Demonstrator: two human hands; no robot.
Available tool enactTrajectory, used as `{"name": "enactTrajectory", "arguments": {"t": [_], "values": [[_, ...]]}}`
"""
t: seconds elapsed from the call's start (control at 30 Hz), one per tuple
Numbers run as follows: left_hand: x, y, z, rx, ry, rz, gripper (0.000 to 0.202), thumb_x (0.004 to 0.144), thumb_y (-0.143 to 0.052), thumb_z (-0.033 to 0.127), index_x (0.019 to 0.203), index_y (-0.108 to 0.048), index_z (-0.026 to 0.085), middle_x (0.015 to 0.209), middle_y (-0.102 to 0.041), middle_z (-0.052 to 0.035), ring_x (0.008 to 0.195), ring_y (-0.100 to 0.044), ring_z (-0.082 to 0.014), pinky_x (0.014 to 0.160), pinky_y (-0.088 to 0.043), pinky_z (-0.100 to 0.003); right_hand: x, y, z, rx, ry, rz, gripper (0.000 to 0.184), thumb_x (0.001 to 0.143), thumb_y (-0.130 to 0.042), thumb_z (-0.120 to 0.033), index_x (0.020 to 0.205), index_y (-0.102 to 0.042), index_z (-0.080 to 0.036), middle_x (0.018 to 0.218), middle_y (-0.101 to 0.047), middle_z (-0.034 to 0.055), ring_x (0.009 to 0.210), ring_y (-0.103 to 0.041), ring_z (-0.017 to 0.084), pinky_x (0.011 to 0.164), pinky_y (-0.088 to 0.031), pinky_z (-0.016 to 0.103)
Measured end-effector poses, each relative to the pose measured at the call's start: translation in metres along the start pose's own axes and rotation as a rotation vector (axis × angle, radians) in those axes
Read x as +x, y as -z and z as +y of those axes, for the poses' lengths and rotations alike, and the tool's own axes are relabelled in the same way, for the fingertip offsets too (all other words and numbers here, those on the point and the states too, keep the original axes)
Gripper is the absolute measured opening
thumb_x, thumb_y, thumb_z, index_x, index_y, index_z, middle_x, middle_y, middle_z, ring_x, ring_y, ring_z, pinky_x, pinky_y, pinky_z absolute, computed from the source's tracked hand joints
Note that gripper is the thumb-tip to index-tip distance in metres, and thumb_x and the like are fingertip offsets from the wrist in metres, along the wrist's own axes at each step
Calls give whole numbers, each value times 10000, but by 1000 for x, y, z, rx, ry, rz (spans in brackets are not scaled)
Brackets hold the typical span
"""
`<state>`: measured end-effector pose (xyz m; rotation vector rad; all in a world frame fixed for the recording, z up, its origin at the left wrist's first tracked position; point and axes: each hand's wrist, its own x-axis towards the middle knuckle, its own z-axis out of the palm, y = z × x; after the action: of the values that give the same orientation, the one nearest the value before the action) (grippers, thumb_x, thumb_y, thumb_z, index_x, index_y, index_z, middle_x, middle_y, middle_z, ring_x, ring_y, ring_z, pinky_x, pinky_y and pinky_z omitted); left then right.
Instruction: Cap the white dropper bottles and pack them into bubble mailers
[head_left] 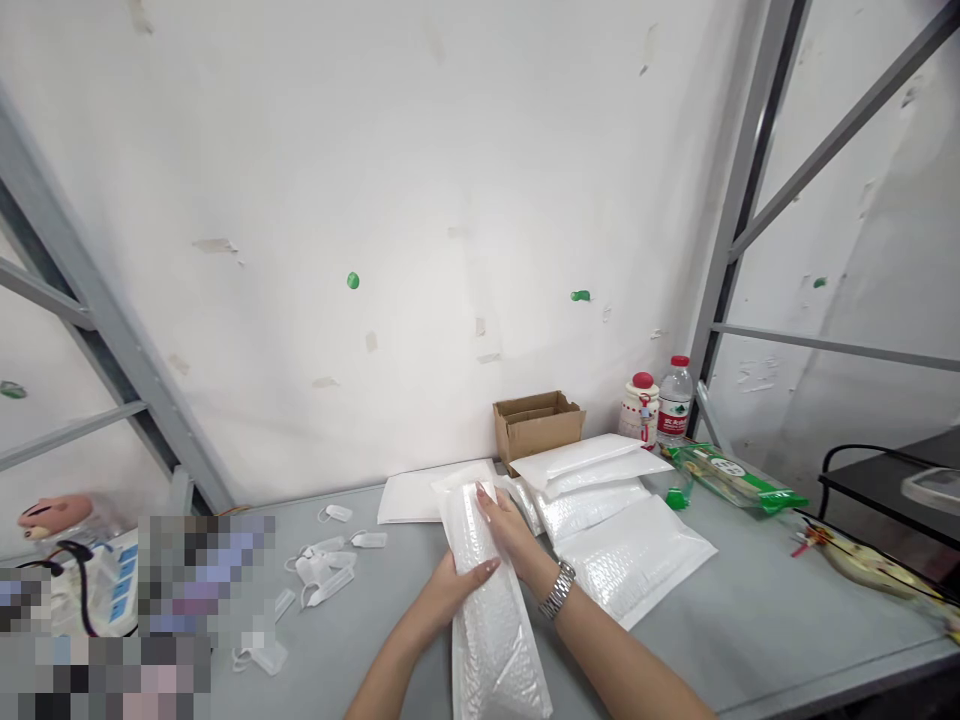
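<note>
A long white bubble mailer is held between my two hands, its top end tilted away over the table. My left hand grips its left side, with the thumb lying across the front. Higher up, my right hand clasps the right edge near the top; a metal watch is on that wrist. Just right of my right hand, several white bubble mailers lie overlapping on the grey table. Behind the held mailer, a flat white sheet or envelope rests on the tabletop.
Several small white tags with loops lie on the left. An open cardboard box stands by the wall, with a cream jar with a red lid and a water bottle farther right. A green-and-clear package lies nearby.
</note>
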<state>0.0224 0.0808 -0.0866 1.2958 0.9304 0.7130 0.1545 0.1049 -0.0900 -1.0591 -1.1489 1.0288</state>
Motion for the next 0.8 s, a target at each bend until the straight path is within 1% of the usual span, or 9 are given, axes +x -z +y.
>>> {"name": "enactTrajectory", "arguments": {"t": [0.07, 0.13, 0.23, 0.3, 0.4, 0.47, 0.57, 0.7, 0.8], "values": [[1, 1, 1, -57, 3, 57, 700, 594, -748, 541, 1146, -586, 144, 1177, -649, -149, 1086, -603, -309, 928, -477, -396, 2, 2, -6, 188, -96, -53, 457, 702, -600, -638, 846, -623, -205, 755, -668, 44, 680, -629, 212, 664, -484, 343], [2, 3, 1, -132, -8, 79, 674, 633, -720, 543, 1157, -582, 143, 1161, -658, -145, 1051, -624, -292, 907, -489, -381, 3, 4, -10, 314, -142, -71, 440, 633, -690, -597, 786, -616, -191, 707, -655, 25, 657, -618, 199, 644, -471, 323], [4, 6, 2, -217, 5, 91, 653, 702, -650, 566, 1203, -556, 156, 1146, -668, -133, 1029, -637, -273, 878, -502, -378, 1, 4, -12, 375, -159, -80, 441, 559, -755, -564, 727, -619, -180, 652, -636, 2, 622, -602, 179, 634, -458, 309], [5, 8, 1, -236, 29, 122, 647, 710, -638, 573, 1194, -563, 151, 1120, -679, -135, 1029, -637, -276, 867, -505, -379, -1, 2, -11, 390, -178, -87, 438, 520, -784, -541, 694, -621, -174, 615, -622, -9, 587, -586, 163, 625, -450, 301], [8, 9, 1, -216, -11, 189, 610, 685, -674, 552, 1118, -608, 128, 1065, -699, -140, 1003, -646, -282, 874, -497, -371, -2, 2, -9, 383, -202, -93, 415, 502, -806, -503, 667, -623, -170, 587, -610, -18, 553, -560, 144, 606, -435, 288], [8, 11, 1, -188, -50, 222, 568, 660, -710, 522, 1056, -636, 123, 1030, -711, -135, 977, -655, -287, 869, -495, -367, 0, 5, -10, 360, -211, -129, 398, 517, -801, -493, 671, -633, -167, 608, -620, -10, 566, -557, 144, 609, -432, 287], [5, 12, 4, -159, -53, 213, 519, 629, -743, 495, 979, -662, 121, 982, -724, -129, 943, -664, -291, 842, -503, -363, 4, 13, -11, 275, -178, -174, 366, 552, -787, -477, 690, -650, -167, 669, -638, 1, 627, -564, 153, 639, -429, 286], [2, 11, 8, -181, -38, 153, 534, 619, -757, 482, 1000, -662, 119, 1005, -719, -131, 939, -665, -283, 835, -503, -350, 10, 20, -9, 119, -125, -191, 350, 597, -760, -484, 683, -645, -166, 667, -613, -10, 636, -535, 141, 637, -404, 274], [2, 9, 10, -232, -6, 213, 519, 648, -739, 484, 1017, -665, 126, 1018, -717, -130, 942, -665, -271, 830, -503, -323, 11, 18, -5, 71, -108, -221, 378, 603, -745, -517, 674, -640, -160, 635, -582, -14, 622, -506, 134, 628, -391, 274]]}}
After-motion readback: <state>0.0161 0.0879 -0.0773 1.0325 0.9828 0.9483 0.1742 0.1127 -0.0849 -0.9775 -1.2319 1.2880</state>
